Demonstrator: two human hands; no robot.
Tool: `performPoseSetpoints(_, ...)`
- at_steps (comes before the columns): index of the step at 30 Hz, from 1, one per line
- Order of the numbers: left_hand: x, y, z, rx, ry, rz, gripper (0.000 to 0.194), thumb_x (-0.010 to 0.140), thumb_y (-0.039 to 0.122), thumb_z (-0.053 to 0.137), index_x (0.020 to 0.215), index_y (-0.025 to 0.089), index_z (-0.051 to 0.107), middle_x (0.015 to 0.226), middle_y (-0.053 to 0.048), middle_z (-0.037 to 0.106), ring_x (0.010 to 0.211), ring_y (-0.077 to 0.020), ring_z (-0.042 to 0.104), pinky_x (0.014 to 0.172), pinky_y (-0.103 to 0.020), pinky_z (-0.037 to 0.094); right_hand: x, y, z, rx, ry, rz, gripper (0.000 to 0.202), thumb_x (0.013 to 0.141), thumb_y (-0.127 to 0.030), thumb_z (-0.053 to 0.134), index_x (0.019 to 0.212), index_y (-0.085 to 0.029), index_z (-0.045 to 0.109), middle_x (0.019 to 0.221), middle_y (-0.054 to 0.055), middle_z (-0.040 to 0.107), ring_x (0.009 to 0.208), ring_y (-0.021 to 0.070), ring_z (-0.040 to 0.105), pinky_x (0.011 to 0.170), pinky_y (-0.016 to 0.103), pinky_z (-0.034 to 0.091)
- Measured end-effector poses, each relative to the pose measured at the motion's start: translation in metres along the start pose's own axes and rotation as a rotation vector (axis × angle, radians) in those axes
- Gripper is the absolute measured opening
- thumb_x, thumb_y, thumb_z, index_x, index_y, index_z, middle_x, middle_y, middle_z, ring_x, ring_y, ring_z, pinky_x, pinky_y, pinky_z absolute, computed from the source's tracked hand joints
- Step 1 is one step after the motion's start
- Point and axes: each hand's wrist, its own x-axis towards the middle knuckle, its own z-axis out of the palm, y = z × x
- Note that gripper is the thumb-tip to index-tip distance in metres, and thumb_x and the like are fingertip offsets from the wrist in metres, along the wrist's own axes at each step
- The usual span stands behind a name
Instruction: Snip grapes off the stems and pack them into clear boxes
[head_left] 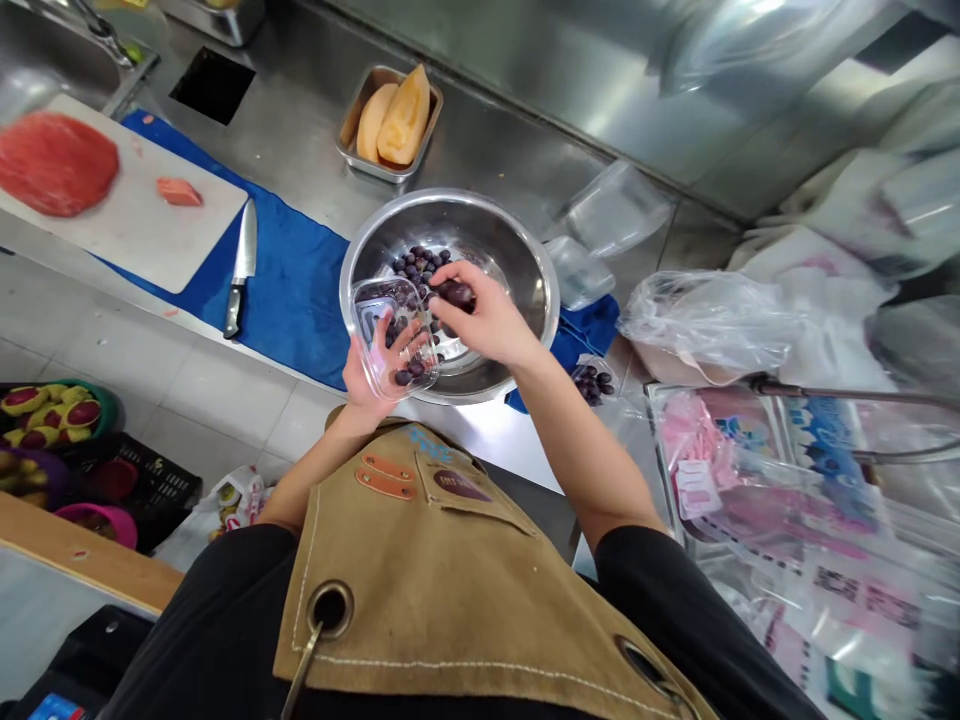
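A clear plastic container [371, 300] rests on my left hand [379, 365], whose fingers show through its bottom. A few dark grapes [409, 374] lie inside it. My right hand [480, 310] is closed around dark grapes [456, 293], just right of the container and over the steel bowl [546, 290]. More grapes [424, 262] sit in the bowl, near its far left side. How many grapes my right hand holds is hidden by the fingers.
Left of the bowl, a knife [244, 260] lies on a blue cloth [300, 260] beside a cutting board [202, 215] with watermelon [56, 160]. Behind stands a tray of melon pieces [405, 115]. Plastic containers [615, 210], packed grapes [592, 380] and plastic bags [705, 320] are at the right.
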Motion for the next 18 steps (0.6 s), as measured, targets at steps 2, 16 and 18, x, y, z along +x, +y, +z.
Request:
performPoseSetpoints(2, 0.004, -0.005, 0.0, 0.001, 0.045, -0.007, 0.065, 0.11, 0.072, 0.034, 0.143, 0.03, 0.072, 0.138, -0.011, 0.077, 0.156, -0.0363, 0.057, 0.125, -0.062, 0.051, -0.01, -0.025, 0.016, -0.186, -0.013, -0.15, 0.027, 0.098, -0.032, 0.071, 0.124, -0.026, 0.068, 0.116, 0.005, 0.066, 0.105, 0.0223, 0.065, 0.093, 0.04, 0.058)
performPoseSetpoints(16, -0.012, 0.018, -0.006, 0.125, -0.031, 0.038, 0.088, 0.088, 0.095, 0.054, 0.159, 0.044, 0.061, 0.154, -0.005, 0.071, 0.158, -0.0459, 0.047, 0.125, -0.068, 0.044, 0.124, 0.121, -0.013, -0.701, 0.111, 0.018, 0.071, 0.105, -0.062, 0.057, 0.154, -0.01, 0.053, 0.149, 0.027, 0.057, 0.138, 0.0439, 0.054, 0.12, 0.064, 0.044)
performPoseSetpoints(18, -0.009, 0.017, -0.011, 0.144, -0.042, 0.053, 0.091, 0.083, 0.096, 0.061, 0.156, 0.043, 0.065, 0.149, -0.005, 0.073, 0.16, -0.051, 0.042, 0.124, -0.07, 0.043, 0.145, 0.137, -0.006, -0.782, 0.007, 0.029, 0.076, 0.102, -0.061, 0.062, 0.156, -0.01, 0.051, 0.157, 0.03, 0.051, 0.144, 0.0472, 0.047, 0.12, 0.068, 0.042)
